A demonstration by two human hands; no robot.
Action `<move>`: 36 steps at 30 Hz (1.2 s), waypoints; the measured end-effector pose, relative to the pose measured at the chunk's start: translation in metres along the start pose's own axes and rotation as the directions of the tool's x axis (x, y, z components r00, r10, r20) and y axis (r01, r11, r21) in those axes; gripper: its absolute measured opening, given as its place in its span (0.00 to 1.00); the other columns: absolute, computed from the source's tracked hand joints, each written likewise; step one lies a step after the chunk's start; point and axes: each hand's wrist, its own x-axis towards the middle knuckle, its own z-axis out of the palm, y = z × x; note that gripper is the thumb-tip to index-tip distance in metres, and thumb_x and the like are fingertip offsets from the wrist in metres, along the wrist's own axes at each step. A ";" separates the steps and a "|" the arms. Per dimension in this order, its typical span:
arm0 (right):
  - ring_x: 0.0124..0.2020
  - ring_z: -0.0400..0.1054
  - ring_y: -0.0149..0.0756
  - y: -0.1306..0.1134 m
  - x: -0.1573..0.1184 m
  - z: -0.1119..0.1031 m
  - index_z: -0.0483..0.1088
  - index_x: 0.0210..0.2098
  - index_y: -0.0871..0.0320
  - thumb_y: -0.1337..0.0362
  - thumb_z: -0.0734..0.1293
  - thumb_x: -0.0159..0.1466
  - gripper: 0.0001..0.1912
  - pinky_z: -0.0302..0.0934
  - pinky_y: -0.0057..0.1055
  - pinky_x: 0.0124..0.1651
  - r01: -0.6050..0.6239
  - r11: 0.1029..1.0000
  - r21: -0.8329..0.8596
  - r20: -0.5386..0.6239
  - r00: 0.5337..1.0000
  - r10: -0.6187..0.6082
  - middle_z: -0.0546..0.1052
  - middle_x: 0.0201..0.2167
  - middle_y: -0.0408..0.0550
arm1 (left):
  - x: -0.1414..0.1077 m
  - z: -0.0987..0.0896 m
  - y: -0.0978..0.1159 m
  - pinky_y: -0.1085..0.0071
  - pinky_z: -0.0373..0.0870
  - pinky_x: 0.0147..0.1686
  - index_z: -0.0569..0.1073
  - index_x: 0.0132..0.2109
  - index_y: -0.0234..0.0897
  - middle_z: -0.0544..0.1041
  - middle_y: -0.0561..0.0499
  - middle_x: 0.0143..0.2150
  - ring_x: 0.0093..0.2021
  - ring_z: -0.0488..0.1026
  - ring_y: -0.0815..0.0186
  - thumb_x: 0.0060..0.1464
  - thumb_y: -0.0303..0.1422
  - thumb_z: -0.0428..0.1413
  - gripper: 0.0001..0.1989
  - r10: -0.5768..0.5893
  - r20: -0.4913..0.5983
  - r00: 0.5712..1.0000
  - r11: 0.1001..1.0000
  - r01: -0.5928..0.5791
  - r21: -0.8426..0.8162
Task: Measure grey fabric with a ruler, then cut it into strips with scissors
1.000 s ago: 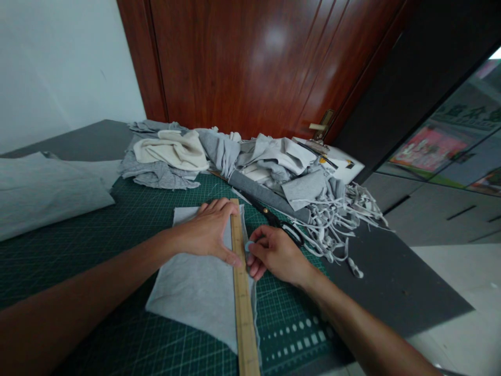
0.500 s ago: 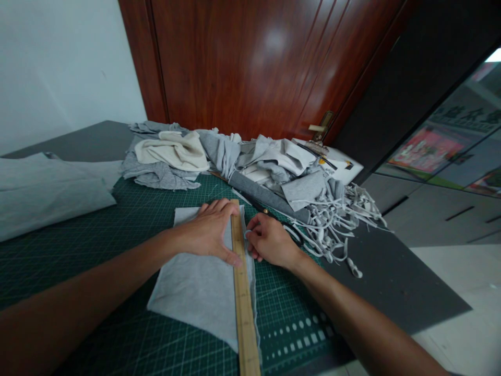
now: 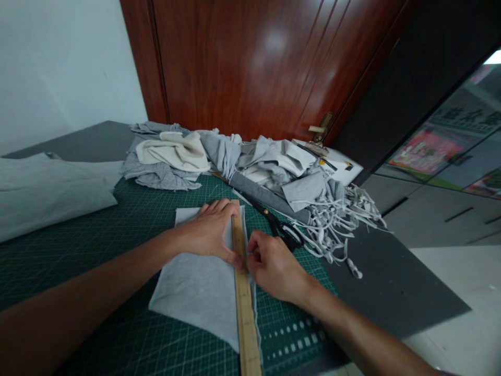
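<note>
A light grey cloth piece (image 3: 199,297) lies flat on the green cutting mat (image 3: 129,334), with a wooden ruler (image 3: 245,313) laid lengthwise along its right side. My left hand (image 3: 211,230) is spread over the cloth, its fingers at the ruler's top end and its thumb on the ruler's left edge. At the strip of cloth right of the ruler is my right hand (image 3: 272,263), its fingers curled closed; what they pinch, if anything, is too small to see. Black-handled scissors (image 3: 279,224) lie just beyond my right hand.
Grey and cream cloths (image 3: 172,151) are heaped at the table's back, before a wooden door (image 3: 235,68). Thin cloth strips (image 3: 332,230) lie tangled at the right. A larger pale cloth (image 3: 50,188) lies at the left. A white box (image 3: 344,167) stands behind the heap.
My right hand has moved down along the ruler, toward me, and more of the scissors shows. My left hand, the ruler and the cloth have stayed nearly in place.
</note>
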 end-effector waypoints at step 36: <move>0.56 0.80 0.54 0.025 0.014 -0.060 0.77 0.53 0.64 0.74 0.71 0.65 0.17 0.68 0.38 0.54 -0.163 0.799 -0.579 -0.022 0.983 0.185 0.84 0.53 0.66 | 0.011 0.016 0.008 0.51 0.74 0.61 0.67 0.49 0.45 0.68 0.46 0.52 0.61 0.72 0.47 0.34 0.22 0.59 0.30 -0.165 -0.375 0.912 0.981 0.114 -0.154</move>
